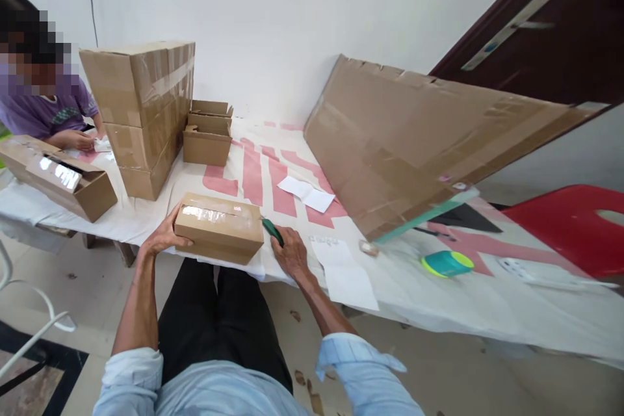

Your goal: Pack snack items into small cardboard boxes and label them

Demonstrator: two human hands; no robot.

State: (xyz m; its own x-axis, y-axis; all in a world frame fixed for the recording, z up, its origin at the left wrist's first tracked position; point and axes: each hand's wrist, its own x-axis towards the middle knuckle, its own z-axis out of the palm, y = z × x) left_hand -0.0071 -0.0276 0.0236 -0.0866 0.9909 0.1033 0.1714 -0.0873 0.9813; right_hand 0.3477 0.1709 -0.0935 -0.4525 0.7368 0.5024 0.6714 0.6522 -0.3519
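A closed cardboard box (219,234) with clear tape along its top lies at the table's front edge. My left hand (168,232) grips its left end, the thumb against the front side and the other fingers partly hidden behind. In my right hand (291,251) is a green utility knife (272,231), its tip pointing at the box's upper right corner. I cannot tell whether the tip touches the cardboard. To the right of that hand lies a white sheet of paper (346,276), and a folded white paper (306,194) rests farther back.
Stacked taped boxes (141,110) stand at left, with small open boxes (207,143) beside them. Another box (58,175) lies near a person in purple (43,104). A large cardboard panel (390,143) leans at right, near a teal tape roll (446,264) and red chair (575,227).
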